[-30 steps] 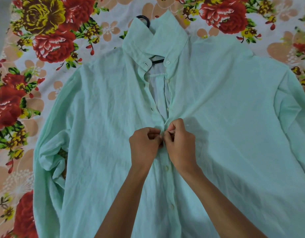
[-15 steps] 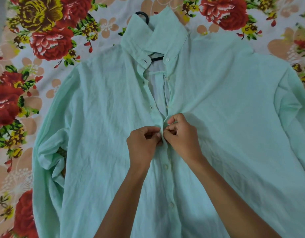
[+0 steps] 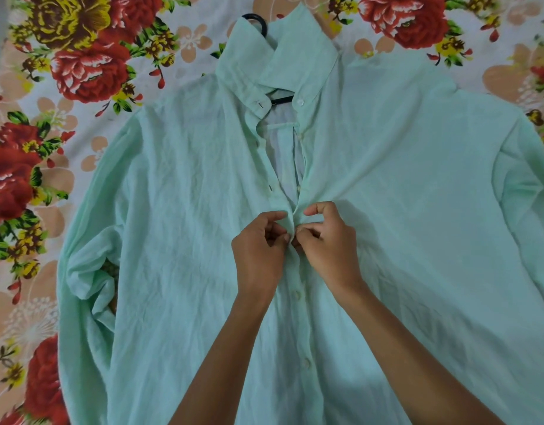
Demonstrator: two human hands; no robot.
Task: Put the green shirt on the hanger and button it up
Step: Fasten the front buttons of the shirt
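Floral bedsheet [image 3: 80, 72] beneath green shirt [image 3: 172, 240]. Left hand [image 3: 258, 253] and right hand [image 3: 329, 246] pinch the placket mid-frame (button hidden); edges should stay aligned, hanger [image 3: 258, 21] undisturbed.

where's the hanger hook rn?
Head view, top centre-left: the black hanger hook pokes out behind the pale green shirt's collar, resting on the floral bedsheet, well above both hands.

Green shirt [image 3: 387, 210] on floral sheet [image 3: 80, 72], left hand [image 3: 260, 250], right hand [image 3: 329, 243] pinching placket
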